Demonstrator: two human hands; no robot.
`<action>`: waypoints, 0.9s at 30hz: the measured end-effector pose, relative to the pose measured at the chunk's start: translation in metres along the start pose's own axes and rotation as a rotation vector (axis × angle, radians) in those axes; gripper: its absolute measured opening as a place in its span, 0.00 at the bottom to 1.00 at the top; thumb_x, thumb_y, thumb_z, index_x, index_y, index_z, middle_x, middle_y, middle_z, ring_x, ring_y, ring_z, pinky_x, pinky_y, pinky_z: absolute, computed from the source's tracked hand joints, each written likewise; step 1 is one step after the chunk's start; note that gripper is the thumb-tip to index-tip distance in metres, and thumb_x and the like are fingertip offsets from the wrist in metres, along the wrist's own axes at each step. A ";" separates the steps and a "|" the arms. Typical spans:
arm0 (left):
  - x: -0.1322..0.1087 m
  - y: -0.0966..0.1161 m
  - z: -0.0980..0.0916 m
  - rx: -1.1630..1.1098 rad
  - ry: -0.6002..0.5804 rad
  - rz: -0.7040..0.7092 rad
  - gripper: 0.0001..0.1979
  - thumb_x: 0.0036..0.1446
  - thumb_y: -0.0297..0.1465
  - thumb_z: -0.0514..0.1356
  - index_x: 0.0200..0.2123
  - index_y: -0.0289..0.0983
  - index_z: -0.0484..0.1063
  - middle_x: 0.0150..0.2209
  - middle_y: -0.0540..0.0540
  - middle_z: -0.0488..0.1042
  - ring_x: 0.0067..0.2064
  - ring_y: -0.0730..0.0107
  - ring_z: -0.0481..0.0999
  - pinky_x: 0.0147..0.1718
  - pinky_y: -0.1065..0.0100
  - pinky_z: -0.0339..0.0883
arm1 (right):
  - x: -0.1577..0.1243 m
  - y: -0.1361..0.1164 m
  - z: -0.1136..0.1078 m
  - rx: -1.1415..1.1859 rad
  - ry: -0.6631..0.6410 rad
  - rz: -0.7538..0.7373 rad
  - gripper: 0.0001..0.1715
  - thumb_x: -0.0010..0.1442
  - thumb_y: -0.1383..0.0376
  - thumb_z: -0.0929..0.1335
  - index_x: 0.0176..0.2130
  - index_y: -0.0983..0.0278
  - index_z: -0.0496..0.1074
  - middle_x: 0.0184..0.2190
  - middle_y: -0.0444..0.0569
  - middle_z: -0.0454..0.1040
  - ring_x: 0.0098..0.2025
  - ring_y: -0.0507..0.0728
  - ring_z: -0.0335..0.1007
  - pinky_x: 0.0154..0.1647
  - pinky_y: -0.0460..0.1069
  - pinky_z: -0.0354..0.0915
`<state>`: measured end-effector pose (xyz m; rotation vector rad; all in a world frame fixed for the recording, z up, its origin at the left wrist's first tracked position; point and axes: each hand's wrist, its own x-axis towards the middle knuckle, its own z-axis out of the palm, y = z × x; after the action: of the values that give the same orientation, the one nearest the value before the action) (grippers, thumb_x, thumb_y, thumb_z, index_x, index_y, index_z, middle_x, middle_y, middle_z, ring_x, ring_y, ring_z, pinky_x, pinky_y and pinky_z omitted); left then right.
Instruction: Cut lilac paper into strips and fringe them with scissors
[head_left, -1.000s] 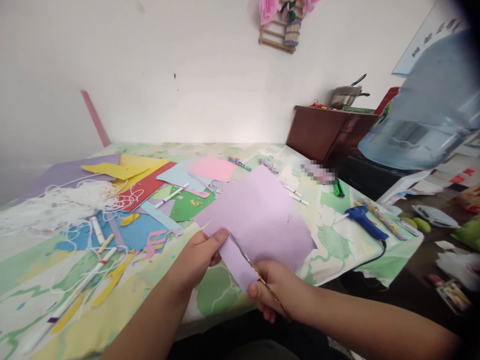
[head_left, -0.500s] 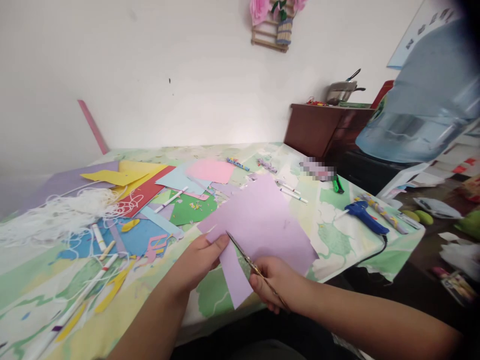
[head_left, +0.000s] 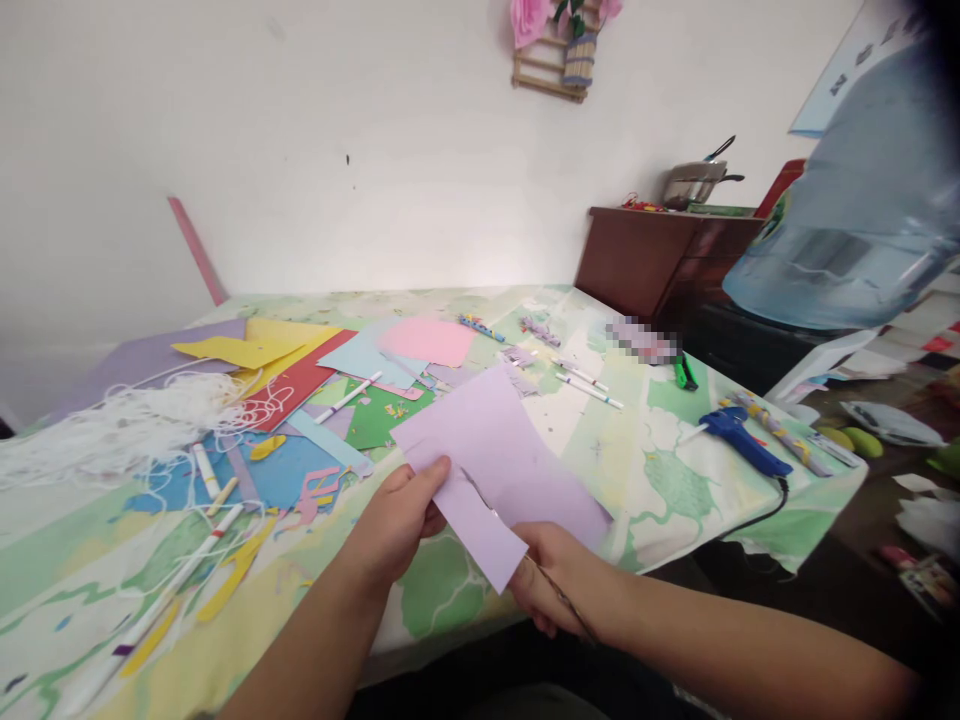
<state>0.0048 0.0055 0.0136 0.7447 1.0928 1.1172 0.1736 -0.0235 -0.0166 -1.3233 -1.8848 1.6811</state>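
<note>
A sheet of light purple paper (head_left: 517, 445) is held above the near edge of the table, with a long cut dividing off a strip (head_left: 480, 530) on its near side. My left hand (head_left: 401, 515) pinches the paper at its left side, thumb on top. In my right hand (head_left: 559, 575) is a pair of scissors (head_left: 555, 588), fingers wrapped round the handles. Part of the blades shows in the cut; the strip covers the rest.
Coloured paper, a tangle of white string (head_left: 127, 425), scraps and markers (head_left: 349, 397) cover the table's left side. To the right lie a blue glue gun (head_left: 746, 440) with its cord and a green cutter (head_left: 685, 373). A large water bottle (head_left: 840, 240) stands beyond the right edge.
The strip has swung up and right, now covering part of the scissors. The sheet has tilted and shifted slightly left, and the scissors sit slightly lower and further right.
</note>
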 end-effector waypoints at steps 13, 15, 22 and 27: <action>-0.004 -0.002 -0.004 0.181 -0.194 -0.105 0.13 0.38 0.37 0.61 0.25 0.33 0.68 0.18 0.52 0.67 0.20 0.77 0.65 0.20 0.74 0.57 | -0.001 -0.023 -0.002 -0.031 -0.021 -0.212 0.29 0.52 0.45 0.50 0.26 0.66 0.58 0.17 0.42 0.57 0.18 0.46 0.53 0.17 0.42 0.54; -0.003 -0.003 -0.004 0.153 -0.178 -0.102 0.13 0.38 0.37 0.61 0.24 0.33 0.67 0.17 0.53 0.67 0.18 0.79 0.64 0.18 0.75 0.55 | -0.002 -0.023 -0.003 -0.027 -0.024 -0.234 0.28 0.52 0.46 0.50 0.27 0.66 0.58 0.18 0.42 0.57 0.18 0.46 0.53 0.18 0.42 0.55; -0.003 0.003 -0.008 -0.007 -0.017 0.036 0.10 0.36 0.34 0.60 0.19 0.33 0.64 0.10 0.55 0.60 0.13 0.78 0.58 0.13 0.75 0.48 | -0.010 -0.005 -0.006 -0.079 -0.093 -0.147 0.30 0.49 0.43 0.51 0.28 0.66 0.58 0.18 0.43 0.60 0.18 0.46 0.57 0.18 0.42 0.57; -0.005 0.002 -0.008 0.010 -0.015 0.019 0.09 0.36 0.32 0.60 0.23 0.33 0.65 0.12 0.55 0.61 0.14 0.78 0.58 0.15 0.73 0.51 | -0.010 -0.005 -0.004 -0.023 -0.219 -0.126 0.31 0.47 0.41 0.52 0.26 0.66 0.58 0.18 0.43 0.59 0.17 0.46 0.57 0.17 0.41 0.57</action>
<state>-0.0039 0.0012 0.0144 0.7720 1.0813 1.1205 0.1797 -0.0282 -0.0076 -1.0399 -2.0657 1.8059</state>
